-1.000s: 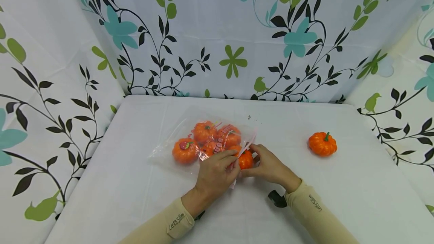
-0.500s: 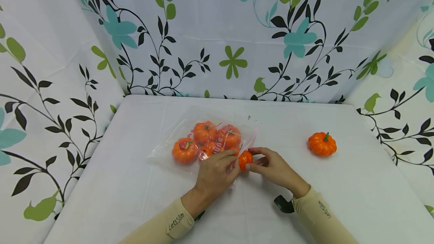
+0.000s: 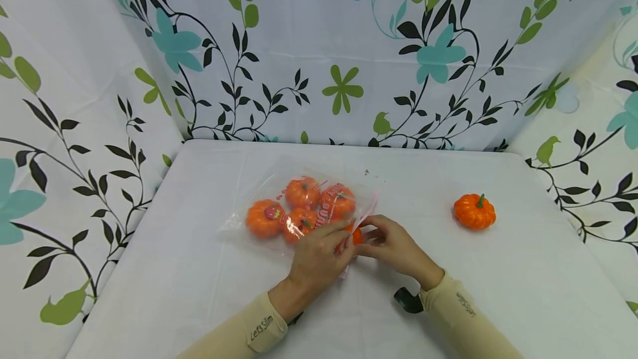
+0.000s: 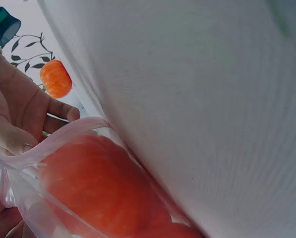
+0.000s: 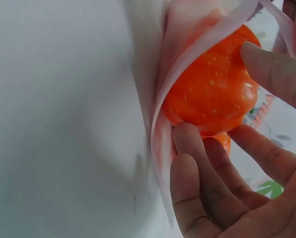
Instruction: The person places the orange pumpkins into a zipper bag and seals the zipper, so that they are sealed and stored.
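A clear zip bag (image 3: 239,226) with red print lies on the table, several small orange pumpkins (image 3: 264,219) inside it. My left hand (image 3: 319,256) pinches the near side of its pinkish mouth; in the left wrist view, those fingers (image 4: 9,223) show at the lower left. At the opening, my right hand (image 3: 394,242) holds another pumpkin (image 5: 212,84) between thumb and fingers, most of it within the bag's mouth. The right wrist view has the thumb on one side of that pumpkin and fingertips below. A separate pumpkin (image 3: 474,212) with a green stem sits to the right.
A white cloth covers the table (image 3: 528,292). Behind and at both sides hang leaf-patterned curtains (image 3: 309,43). Small dark specks (image 3: 366,172) mark the cloth beyond the bag.
My right hand drew back slightly, then came forward and left, and the held pumpkin sits deeper in the bag. The front-left pumpkins inside shifted left. My left hand stays put.
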{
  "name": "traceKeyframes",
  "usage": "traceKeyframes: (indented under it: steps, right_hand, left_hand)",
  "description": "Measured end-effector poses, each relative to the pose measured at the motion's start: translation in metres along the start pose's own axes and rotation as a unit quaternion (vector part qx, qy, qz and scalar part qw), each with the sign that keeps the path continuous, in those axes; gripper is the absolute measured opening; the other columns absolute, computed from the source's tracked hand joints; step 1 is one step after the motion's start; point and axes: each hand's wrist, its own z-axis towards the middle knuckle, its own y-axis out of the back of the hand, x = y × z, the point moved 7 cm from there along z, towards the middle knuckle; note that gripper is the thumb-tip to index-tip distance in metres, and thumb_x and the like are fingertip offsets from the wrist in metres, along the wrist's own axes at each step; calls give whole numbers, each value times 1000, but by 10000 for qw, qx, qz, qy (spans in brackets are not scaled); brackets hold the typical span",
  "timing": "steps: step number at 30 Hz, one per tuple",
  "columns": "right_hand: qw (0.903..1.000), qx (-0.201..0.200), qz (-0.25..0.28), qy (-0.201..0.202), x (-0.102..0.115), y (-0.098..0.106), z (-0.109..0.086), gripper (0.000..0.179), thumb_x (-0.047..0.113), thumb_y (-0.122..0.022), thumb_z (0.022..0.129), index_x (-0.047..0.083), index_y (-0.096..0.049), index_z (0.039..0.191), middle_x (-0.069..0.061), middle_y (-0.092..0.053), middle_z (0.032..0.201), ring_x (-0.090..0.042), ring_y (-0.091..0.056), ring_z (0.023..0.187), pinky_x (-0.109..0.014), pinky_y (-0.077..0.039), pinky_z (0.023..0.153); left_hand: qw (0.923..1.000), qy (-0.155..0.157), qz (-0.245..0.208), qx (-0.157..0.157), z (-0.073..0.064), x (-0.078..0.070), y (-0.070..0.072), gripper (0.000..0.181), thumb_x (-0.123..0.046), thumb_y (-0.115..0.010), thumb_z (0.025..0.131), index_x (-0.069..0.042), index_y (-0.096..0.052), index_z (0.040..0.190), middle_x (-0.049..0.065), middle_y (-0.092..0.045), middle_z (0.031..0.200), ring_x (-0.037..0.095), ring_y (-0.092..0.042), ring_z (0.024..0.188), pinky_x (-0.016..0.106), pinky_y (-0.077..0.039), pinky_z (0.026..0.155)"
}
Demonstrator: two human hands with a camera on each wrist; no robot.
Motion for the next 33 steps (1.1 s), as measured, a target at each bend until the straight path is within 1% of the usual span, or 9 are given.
traceKeyframes:
  steps: [3,8,11,17,24,33]
  right_hand:
    - [10000,-41,72,50,1,-4,3,40,18,-83,84,12,-68,121,-6,-62,121,-26,-68,105,-42,-57,89]
    - [9996,-123,155,200,2,-10,8,49,6,-80,83,5,-64,130,-9,-62,123,-30,-66,109,-44,-56,92]
    - [9992,-119,206,307,3,-14,11,52,2,-77,84,1,-62,133,-12,-63,126,-32,-65,110,-45,-56,92]
    - [9988,-133,260,387,5,-18,14,51,3,-79,83,1,-62,132,-13,-65,124,-33,-67,107,-48,-56,92]
    - [9991,-117,263,296,5,-20,15,53,4,-81,83,2,-63,132,-13,-65,124,-33,-66,107,-46,-56,91]
    - [9995,-54,290,147,3,-18,9,50,9,-73,91,6,-58,139,-11,-62,132,-31,-65,112,-44,-56,93]
  left_hand:
    - [10000,7,-9,18,0,-1,0,9,-2,-71,80,-2,-79,84,9,-76,104,18,-74,91,26,-60,73]
    - [10000,-15,1,16,0,-2,1,11,-5,-72,82,-3,-80,89,7,-76,102,19,-74,91,28,-60,79]
    - [10000,-40,12,6,0,-2,1,11,-6,-73,82,-2,-80,89,8,-76,101,19,-74,91,29,-60,81]
    - [9999,-77,-67,-41,-1,-2,1,11,-5,-74,81,-1,-80,89,10,-76,102,20,-74,92,29,-60,80]
    - [10000,-59,-43,4,-1,0,0,10,-5,-74,82,-1,-80,88,10,-76,102,18,-74,91,27,-60,76]
    - [9999,-105,-59,-68,-2,2,0,13,-5,-76,80,0,-80,92,11,-76,101,20,-74,87,29,-61,75]
